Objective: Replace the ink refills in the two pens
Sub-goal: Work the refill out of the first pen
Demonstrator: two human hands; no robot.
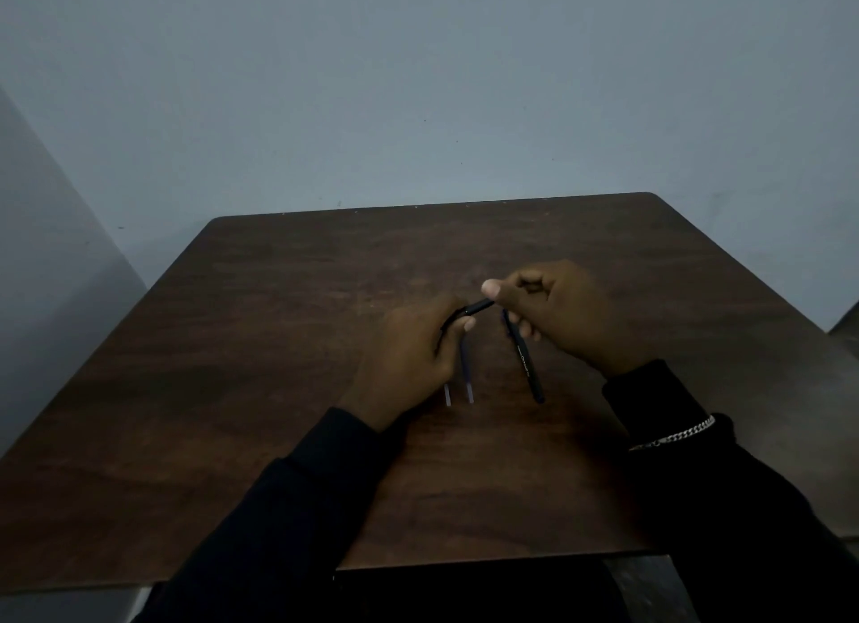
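Both hands hold one black pen (475, 307) above the middle of the brown table (241, 343). My left hand (413, 353) grips its left part, and my right hand (562, 311) pinches its right end between thumb and fingers. A second black pen (524, 357) lies on the table below my right hand, its far end hidden by the fingers. Two thin refills lie side by side near my left hand: a blue one (466, 371) and a pale one (447, 394), which is mostly covered by the hand.
The table stands against a plain grey wall (418, 88), with its front edge near my body. Dark sleeves cover both arms, and a silver bracelet (674, 436) sits on the right wrist. The light is dim.
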